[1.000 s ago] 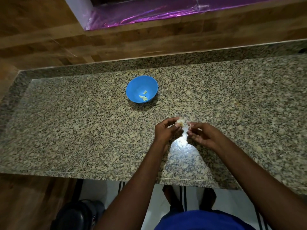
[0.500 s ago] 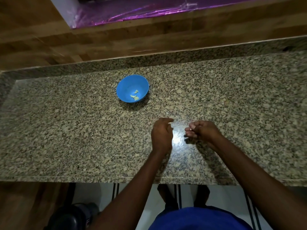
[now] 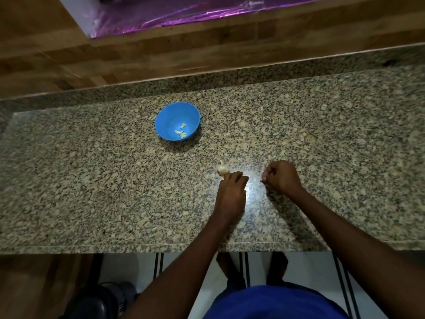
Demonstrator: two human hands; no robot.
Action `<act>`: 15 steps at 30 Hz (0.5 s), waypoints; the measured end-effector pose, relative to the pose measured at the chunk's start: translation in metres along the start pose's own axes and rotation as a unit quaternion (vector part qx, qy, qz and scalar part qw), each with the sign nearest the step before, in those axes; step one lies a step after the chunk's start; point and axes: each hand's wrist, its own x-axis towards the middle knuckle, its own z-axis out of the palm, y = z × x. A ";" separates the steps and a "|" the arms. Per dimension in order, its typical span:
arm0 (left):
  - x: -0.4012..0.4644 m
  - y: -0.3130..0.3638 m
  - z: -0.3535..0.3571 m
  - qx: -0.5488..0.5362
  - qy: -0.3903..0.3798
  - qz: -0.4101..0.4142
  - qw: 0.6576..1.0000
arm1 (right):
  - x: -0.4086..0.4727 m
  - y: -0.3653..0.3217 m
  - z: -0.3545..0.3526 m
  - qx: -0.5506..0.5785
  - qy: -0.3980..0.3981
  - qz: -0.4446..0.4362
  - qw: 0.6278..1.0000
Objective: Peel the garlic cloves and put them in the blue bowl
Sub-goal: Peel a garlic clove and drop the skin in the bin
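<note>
A blue bowl (image 3: 177, 121) stands on the granite counter (image 3: 92, 180) and holds a few peeled garlic cloves (image 3: 181, 132). A whitish garlic bulb (image 3: 222, 168) lies on the counter nearer to me, right of the bowl. My left hand (image 3: 231, 194) rests just behind the bulb with relaxed fingers, the fingertips at its near side. My right hand (image 3: 279, 177) hovers to the right with its fingers curled in a pinch on a small garlic clove, which is mostly hidden.
A raised granite ledge (image 3: 230, 81) and a wooden wall (image 3: 161, 56) run behind the counter. The counter's front edge (image 3: 138, 246) is close to my body. A dark stool-like object (image 3: 101, 300) stands on the floor at lower left.
Both hands held the bulb together a second ago. The left hand has since set the bulb on the counter, and the right hand has drawn away to the right.
</note>
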 end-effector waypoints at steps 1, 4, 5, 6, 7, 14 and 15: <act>0.000 0.000 -0.001 -0.001 -0.004 0.001 1.000 | 0.002 -0.001 0.001 -0.028 -0.006 -0.006 1.000; 0.000 0.000 -0.002 -0.009 -0.007 0.000 1.000 | 0.009 -0.006 -0.002 -0.101 -0.024 -0.011 0.994; 0.000 -0.001 -0.002 -0.011 -0.007 -0.002 1.000 | 0.012 -0.011 -0.003 -0.117 -0.038 -0.005 0.992; 0.000 -0.002 -0.001 -0.012 -0.007 -0.005 1.000 | 0.015 -0.016 -0.006 -0.130 -0.055 0.004 0.990; 0.000 -0.002 -0.001 -0.014 -0.007 -0.007 1.000 | 0.017 -0.021 -0.007 -0.144 -0.069 0.015 0.987; 0.000 -0.004 0.005 -0.028 0.008 -0.020 0.999 | 0.022 -0.039 -0.004 -0.225 -0.066 0.035 0.972; 0.000 -0.004 0.005 -0.032 0.008 -0.019 0.999 | 0.021 -0.040 -0.001 -0.235 -0.061 0.026 0.970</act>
